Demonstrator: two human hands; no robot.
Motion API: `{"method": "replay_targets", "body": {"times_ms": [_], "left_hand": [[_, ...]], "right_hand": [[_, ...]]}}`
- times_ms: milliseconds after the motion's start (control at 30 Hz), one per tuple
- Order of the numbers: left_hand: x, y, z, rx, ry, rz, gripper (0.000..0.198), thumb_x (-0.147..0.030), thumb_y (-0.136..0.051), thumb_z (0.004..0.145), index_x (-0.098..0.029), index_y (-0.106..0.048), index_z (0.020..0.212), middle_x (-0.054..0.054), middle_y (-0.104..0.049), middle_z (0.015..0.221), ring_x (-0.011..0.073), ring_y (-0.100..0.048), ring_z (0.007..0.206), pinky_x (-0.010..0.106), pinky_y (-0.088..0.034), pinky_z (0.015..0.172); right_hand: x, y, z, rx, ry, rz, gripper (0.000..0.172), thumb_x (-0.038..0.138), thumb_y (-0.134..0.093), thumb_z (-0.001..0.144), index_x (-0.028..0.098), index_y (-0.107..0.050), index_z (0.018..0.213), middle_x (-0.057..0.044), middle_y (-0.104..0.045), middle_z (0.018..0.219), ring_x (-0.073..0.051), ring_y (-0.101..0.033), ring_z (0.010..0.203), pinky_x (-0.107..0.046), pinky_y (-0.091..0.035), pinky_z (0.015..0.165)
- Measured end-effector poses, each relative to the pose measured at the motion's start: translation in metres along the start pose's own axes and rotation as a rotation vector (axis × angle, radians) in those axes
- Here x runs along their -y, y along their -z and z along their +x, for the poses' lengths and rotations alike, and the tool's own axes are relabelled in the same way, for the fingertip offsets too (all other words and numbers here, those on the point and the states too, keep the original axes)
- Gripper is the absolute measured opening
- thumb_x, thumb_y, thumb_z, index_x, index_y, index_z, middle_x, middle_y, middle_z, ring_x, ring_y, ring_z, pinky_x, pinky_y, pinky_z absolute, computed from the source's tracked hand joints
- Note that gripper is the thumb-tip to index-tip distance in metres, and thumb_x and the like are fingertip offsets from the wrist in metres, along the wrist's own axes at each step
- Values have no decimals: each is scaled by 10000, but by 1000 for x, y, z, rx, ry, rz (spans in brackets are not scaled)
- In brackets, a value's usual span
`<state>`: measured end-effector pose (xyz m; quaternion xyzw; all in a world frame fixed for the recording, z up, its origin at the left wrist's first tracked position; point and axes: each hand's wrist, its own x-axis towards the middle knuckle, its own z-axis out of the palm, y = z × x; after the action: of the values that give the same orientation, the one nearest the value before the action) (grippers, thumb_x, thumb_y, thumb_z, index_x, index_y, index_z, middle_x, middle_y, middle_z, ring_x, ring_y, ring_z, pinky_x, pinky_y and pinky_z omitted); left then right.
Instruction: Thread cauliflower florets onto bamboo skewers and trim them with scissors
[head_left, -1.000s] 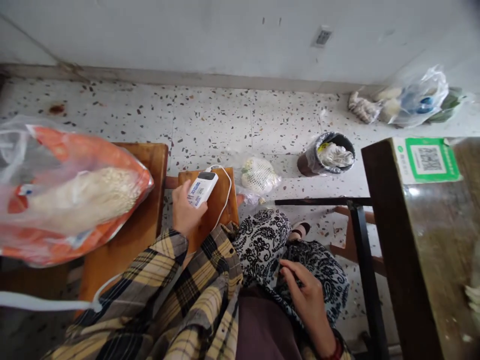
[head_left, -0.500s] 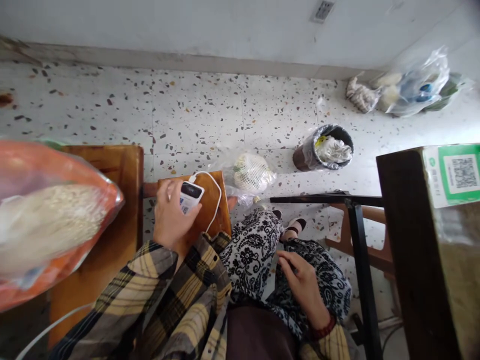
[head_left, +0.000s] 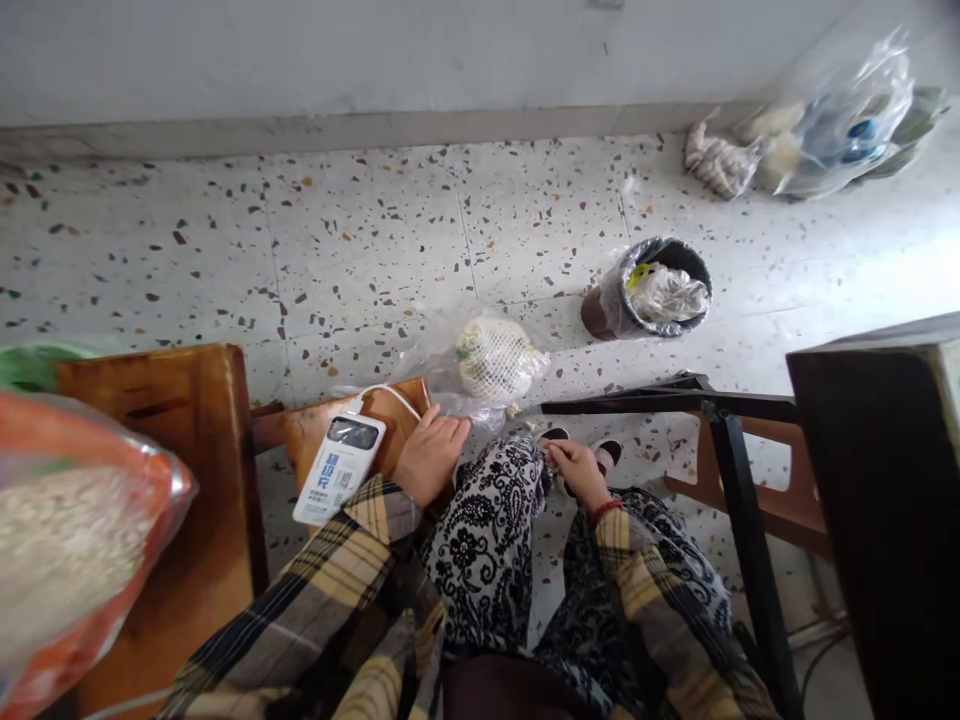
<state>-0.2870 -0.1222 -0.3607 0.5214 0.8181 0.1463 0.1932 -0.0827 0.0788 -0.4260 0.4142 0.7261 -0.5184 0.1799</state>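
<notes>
My left hand point(head_left: 433, 455), fingers stretched out and nothing seen in it, reaches over the edge of a small wooden stool point(head_left: 401, 400). Its fingertips come close to the clear plastic bag point(head_left: 480, 408) around a cauliflower point(head_left: 495, 355) in a white foam net. Whether they touch the bag, I cannot tell. On the stool, left of that hand, lies a white power bank point(head_left: 341, 465) with a white cable point(head_left: 394, 392) plugged in. My right hand point(head_left: 577, 470) is above my knees, its thumb and fingers pinched together; anything between them is too small to make out.
A lined trash bin point(head_left: 600, 312) holding crumpled plastic stands beyond the cauliflower. Bagged goods point(head_left: 832, 150) lie by the wall. At left, an orange bag of pale grains point(head_left: 90, 530) rests on a wooden seat point(head_left: 217, 430). A black table frame point(head_left: 739, 490) is at right.
My left hand has let go of the power bank, which now lies on the stool, and moved right toward the plastic bag. My right hand has moved forward, its fingers pinched.
</notes>
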Motion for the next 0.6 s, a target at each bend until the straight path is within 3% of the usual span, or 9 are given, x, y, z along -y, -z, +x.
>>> {"method": "replay_targets", "body": {"times_ms": [167, 300, 600], "left_hand": [[6, -10, -1, -46, -8, 120, 273, -193, -432, 887, -228, -647, 1052, 50, -621, 729, 212, -593, 774, 465, -391, 1039], [9, -14, 0, -66, 0, 88, 276, -184, -450, 877, -230, -652, 1058, 53, -651, 770, 208, -601, 793, 438, -396, 1044], [9, -11, -1, -137, -56, 108, 309, -181, -507, 863, -221, -628, 1145, 30, -693, 831, 167, -631, 800, 381, -411, 1058]], "right_hand": [[-19, -10, 48, 15, -153, -3, 313, 337, -564, 927, 183, -574, 1199, -82, -588, 1223, -209, -611, 1011, -411, -531, 846], [-38, -19, 77, 40, -246, -28, 325, 334, -571, 923, 176, -568, 1207, -85, -588, 1221, -210, -613, 1010, -414, -532, 841], [-77, -42, 144, 61, -298, -166, 319, 335, -569, 924, 181, -572, 1204, -83, -585, 1230, -212, -610, 1016, -412, -530, 845]]}}
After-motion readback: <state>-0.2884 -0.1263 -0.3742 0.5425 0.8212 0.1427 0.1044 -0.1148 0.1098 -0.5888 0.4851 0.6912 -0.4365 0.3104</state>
